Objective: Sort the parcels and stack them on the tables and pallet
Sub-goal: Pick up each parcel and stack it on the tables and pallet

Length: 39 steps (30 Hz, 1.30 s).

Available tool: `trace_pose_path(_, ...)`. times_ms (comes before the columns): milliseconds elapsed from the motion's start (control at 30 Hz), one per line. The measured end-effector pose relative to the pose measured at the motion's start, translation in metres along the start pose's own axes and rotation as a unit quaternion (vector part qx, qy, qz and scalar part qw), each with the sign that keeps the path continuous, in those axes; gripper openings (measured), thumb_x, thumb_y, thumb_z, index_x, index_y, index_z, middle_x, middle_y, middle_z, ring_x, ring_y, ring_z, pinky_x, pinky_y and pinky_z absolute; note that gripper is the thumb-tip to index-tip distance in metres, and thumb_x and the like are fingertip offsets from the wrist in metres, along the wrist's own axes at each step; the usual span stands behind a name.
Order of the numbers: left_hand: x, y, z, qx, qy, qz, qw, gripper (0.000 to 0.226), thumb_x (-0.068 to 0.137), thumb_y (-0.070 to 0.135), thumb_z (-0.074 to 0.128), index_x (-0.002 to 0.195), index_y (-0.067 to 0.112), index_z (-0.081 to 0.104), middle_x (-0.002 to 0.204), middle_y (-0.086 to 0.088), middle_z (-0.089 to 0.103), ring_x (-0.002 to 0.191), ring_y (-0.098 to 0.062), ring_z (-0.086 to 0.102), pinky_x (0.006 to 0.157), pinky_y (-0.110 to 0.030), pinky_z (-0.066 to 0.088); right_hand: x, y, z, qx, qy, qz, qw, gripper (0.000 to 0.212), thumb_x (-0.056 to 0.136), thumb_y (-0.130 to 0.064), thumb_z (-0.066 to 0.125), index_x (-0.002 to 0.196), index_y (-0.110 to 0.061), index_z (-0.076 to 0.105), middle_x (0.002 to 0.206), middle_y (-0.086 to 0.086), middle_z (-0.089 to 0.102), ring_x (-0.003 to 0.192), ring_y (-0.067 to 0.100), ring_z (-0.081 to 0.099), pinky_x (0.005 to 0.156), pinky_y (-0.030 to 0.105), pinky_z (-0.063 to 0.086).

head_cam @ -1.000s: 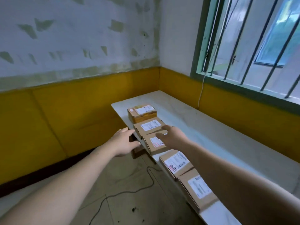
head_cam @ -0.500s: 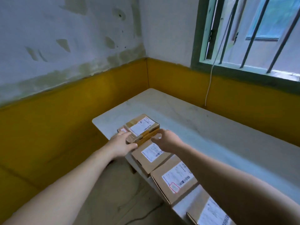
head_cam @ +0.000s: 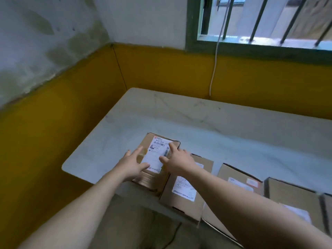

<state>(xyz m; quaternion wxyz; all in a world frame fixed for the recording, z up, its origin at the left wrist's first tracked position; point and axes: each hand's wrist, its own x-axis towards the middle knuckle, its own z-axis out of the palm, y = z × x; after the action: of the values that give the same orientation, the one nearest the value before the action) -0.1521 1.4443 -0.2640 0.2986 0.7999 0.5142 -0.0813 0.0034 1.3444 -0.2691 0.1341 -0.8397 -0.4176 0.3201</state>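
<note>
**Spotter:** Careful. Your small brown cardboard parcel with the white shipping label (head_cam: 156,156) looks to be sitting on top of a taped brown box (head_cam: 146,179), close to the front edge of the white marbled table (head_cam: 197,119). Release it unevenly, or nudge it toward yourself, and it could slide off the one beneath and drop to the floor (head_cam: 134,223).

**Caller:** Watch your right forearm too. It crosses low over the flat brown parcel alongside (head_cam: 185,192), which seems to overhang the edge. Drag the arm back carelessly and you could knock that one askew.

**Spotter:** Hands now. Neither is gripping anything. Your left hand (head_cam: 133,164) lies flat with its fingers spread on the parcel's left side. Your right hand (head_cam: 177,159) presses straight fingers onto the right side of the label.

**Caller:** So the parcel is directly under both hands, at the table's near-left end. The other cardboard boxes in the row (head_cam: 294,200) run off to your right.
</note>
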Motion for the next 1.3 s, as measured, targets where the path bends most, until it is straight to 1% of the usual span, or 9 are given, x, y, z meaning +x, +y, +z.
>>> trace_pose_path(133,0.016,-0.025,-0.001,-0.079,-0.071,0.081,0.991,0.088,0.079,0.038,0.073,0.150,0.034,0.020,0.148,-0.002,0.037,0.113,-0.013,0.051,0.099,-0.022,0.037,-0.001,-0.019,0.024,0.054,0.039,0.047,0.997,0.069,0.094,-0.054,0.045,0.152,-0.023,0.025,0.149,0.009,0.044,0.140,0.033,0.028,0.111,0.046,0.032)
trace_pose_path(267,0.015,-0.031,-0.014,-0.149,-0.031,0.131,0.980,0.085,0.078,0.040,0.074,0.147,0.039,0.024,0.142,0.000,0.039,0.119,-0.017,0.050,0.104,-0.033,0.041,-0.012,-0.043,0.024,0.181,0.138,0.057,0.972,0.072,0.093,-0.045,0.058,0.154,-0.023,0.027,0.149,0.004,0.042,0.133,0.024,0.042,0.110,0.040,0.036)
trace_pose_path(400,-0.009,0.001,-0.042,-0.187,0.034,0.216,0.958,0.074,0.086,0.029,0.068,0.145,0.041,0.025,0.128,0.001,0.033,0.104,-0.013,0.045,0.091,-0.037,0.052,-0.037,-0.057,-0.008,0.285,0.259,0.015,0.923,0.064,0.092,-0.027,0.065,0.149,-0.021,0.036,0.140,0.002,0.045,0.118,0.010,0.049,0.104,0.027,0.038)
trace_pose_path(533,-0.046,0.052,-0.055,-0.211,0.037,0.317,0.924,0.072,0.085,0.022,0.069,0.143,0.040,0.030,0.129,0.004,0.031,0.108,-0.015,0.048,0.090,-0.040,0.054,-0.085,-0.039,-0.044,0.311,0.361,-0.010,0.879,0.061,0.090,-0.021,0.066,0.145,-0.023,0.040,0.134,-0.001,0.049,0.115,0.008,0.052,0.104,0.040,0.048)
trace_pose_path(767,-0.162,0.172,0.003,-0.253,-0.047,0.464,0.848,0.067,0.086,0.010,0.067,0.141,0.032,0.035,0.126,0.007,0.037,0.100,-0.003,0.051,0.076,-0.013,0.053,-0.245,0.061,-0.091,0.251,0.490,0.048,0.833,0.063,0.084,-0.034,0.062,0.143,-0.029,0.041,0.134,-0.002,0.053,0.122,0.013,0.052,0.103,0.044,0.048)
trace_pose_path(933,-0.288,0.267,0.086,-0.224,-0.115,0.543,0.801,0.070,0.085,0.005,0.065,0.144,0.026,0.034,0.137,0.003,0.037,0.110,-0.006,0.043,0.083,-0.021,0.049,-0.408,0.156,-0.103,0.211,0.567,0.133,0.785,0.056,0.096,-0.024,0.059,0.147,-0.022,0.036,0.142,0.000,0.041,0.122,0.006,0.040,0.100,0.023,0.039)
trace_pose_path(1133,-0.444,0.346,0.192,-0.178,-0.214,0.628,0.727,0.072,0.086,0.011,0.067,0.146,0.026,0.031,0.142,0.003,0.036,0.112,-0.005,0.040,0.094,-0.028,0.050,-0.588,0.252,-0.081,0.177,0.651,0.257,0.693,0.058,0.095,-0.026,0.061,0.147,-0.022,0.036,0.145,0.002,0.040,0.132,0.017,0.039,0.109,0.033,0.036)
trace_pose_path(1200,-0.488,0.362,0.220,-0.154,-0.236,0.656,0.700,0.072,0.087,0.013,0.067,0.147,0.027,0.030,0.142,0.006,0.036,0.108,-0.001,0.040,0.075,-0.005,0.044,-0.635,0.275,-0.073,0.176,0.667,0.291,0.662,0.058,0.094,-0.024,0.062,0.146,-0.021,0.038,0.146,0.003,0.041,0.133,0.019,0.039,0.110,0.034,0.035)
trace_pose_path(1300,-0.540,0.386,0.257,-0.131,-0.280,0.675,0.670,0.071,0.087,0.010,0.065,0.147,0.022,0.030,0.146,0.000,0.032,0.108,0.000,0.036,0.060,0.005,0.036,-0.689,0.306,-0.063,0.177,0.685,0.333,0.623,0.058,0.093,-0.023,0.062,0.146,-0.020,0.038,0.147,0.002,0.041,0.134,0.018,0.039,0.110,0.031,0.034)
